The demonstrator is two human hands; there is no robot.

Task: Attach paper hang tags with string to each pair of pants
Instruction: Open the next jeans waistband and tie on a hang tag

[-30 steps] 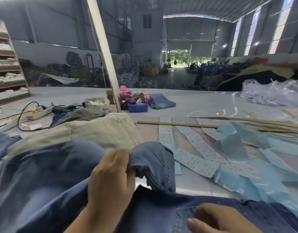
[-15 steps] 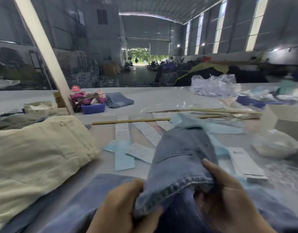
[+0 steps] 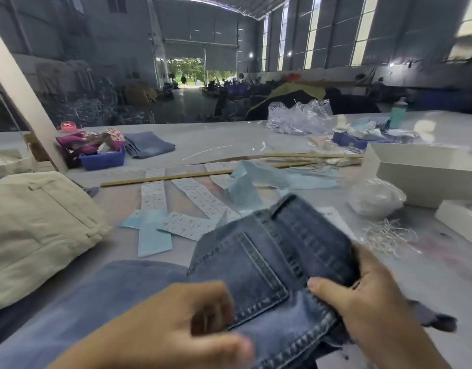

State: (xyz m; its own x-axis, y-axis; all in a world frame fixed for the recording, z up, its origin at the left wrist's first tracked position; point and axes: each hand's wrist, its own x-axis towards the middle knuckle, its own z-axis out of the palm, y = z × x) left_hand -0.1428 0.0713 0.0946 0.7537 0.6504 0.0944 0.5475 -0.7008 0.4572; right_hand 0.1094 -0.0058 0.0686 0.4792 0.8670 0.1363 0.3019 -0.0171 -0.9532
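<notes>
Gripped at the near edge of the grey counter [image 3: 229,145]: dark blue denim pants [image 3: 269,262], back pocket facing up, waistband end raised toward the middle of the counter. Right hand [image 3: 362,296] curled round the right side of the denim, thumb pressed on top beside the pocket stitching, fingers tucked behind the fabric. Left hand [image 3: 176,331] low at the near edge, blurred, fingers bent against the lower left corner of the pocket; cannot tell whether pinching the cloth or only touching it. Paler blue denim legs trailing off toward the near left corner. Folded beige cotton trousers [image 3: 38,230] along the left edge. Beyond the jeans, near the middle: white printed label strips [image 3: 152,194] and pale blue paper strips [image 3: 153,235] scattered flat, with a long thin wooden stick [image 3: 165,178] lying across them. Toward the right edge: loose tangle of pale string [image 3: 389,235], clear plastic bag of white string [image 3: 373,197], open white cardboard box [image 3: 421,169]. Toward the far left: small blue plastic bin [image 3: 101,159], folded blue denim piece [image 3: 148,143] just beside it.
</notes>
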